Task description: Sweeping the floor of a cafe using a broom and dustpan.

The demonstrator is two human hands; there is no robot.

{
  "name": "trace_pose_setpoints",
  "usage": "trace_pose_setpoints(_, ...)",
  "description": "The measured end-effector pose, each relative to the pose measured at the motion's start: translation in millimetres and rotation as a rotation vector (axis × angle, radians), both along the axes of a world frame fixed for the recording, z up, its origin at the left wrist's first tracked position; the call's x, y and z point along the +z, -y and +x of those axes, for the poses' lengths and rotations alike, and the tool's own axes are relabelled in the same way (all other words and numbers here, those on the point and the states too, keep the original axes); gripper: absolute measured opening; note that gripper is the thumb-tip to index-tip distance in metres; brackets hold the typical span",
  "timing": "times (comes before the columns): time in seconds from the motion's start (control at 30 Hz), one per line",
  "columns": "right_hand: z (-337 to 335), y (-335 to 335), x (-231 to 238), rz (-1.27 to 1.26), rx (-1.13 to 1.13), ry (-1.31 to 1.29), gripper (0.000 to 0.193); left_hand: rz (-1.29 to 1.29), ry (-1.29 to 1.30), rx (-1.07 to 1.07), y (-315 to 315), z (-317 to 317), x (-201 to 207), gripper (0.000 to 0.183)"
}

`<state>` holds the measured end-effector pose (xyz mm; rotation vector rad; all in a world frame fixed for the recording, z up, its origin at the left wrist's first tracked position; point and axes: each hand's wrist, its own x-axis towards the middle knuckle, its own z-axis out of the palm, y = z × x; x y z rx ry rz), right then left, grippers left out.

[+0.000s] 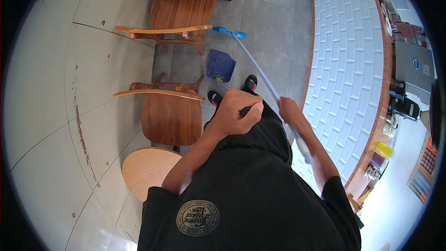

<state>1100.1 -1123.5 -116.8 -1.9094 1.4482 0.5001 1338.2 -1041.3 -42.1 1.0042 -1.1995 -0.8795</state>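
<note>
My left hand (236, 113) is closed in front of my body around the upright handle of a long-handled dustpan; the handle's dark end shows at my thumb. The blue dustpan (220, 65) rests on the floor just beyond my feet, with something yellowish at the base of its handle. My right hand (290, 110) is wrapped round the pale shaft of a broom (258, 68). That shaft slants forward and left to a bright blue broom head (229, 32) on the floor, past the dustpan and beside a chair's back. Its pale upper end lies along my right forearm.
Two wooden chairs (169, 118) stand to the left, with a round wooden table (149, 169) behind the nearer one. Along the left runs a cream panelled wall (109, 79). A white-tiled counter (346, 74) closes the right side, carrying a laptop (413, 67) and several small items.
</note>
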Motion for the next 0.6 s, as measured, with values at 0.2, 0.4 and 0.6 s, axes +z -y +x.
trace_pose_setpoints(0.2,2.7,-27.2,-41.5,0.052,0.017,-0.092,0.034,0.003,-0.001,0.020,-1.7,-0.3,-1.0,0.021)
trace_pose_setpoints(0.4,-15.2,-32.8,63.1,0.372,-0.195,-0.083,0.034,-0.008,0.009,0.011,-5.7,-1.9,-0.5,0.019)
trace_pose_setpoints(0.6,-53.0,-23.5,74.8,0.366,-0.527,0.050,0.037,-0.016,0.015,0.010,-8.1,-4.3,-1.1,0.020)
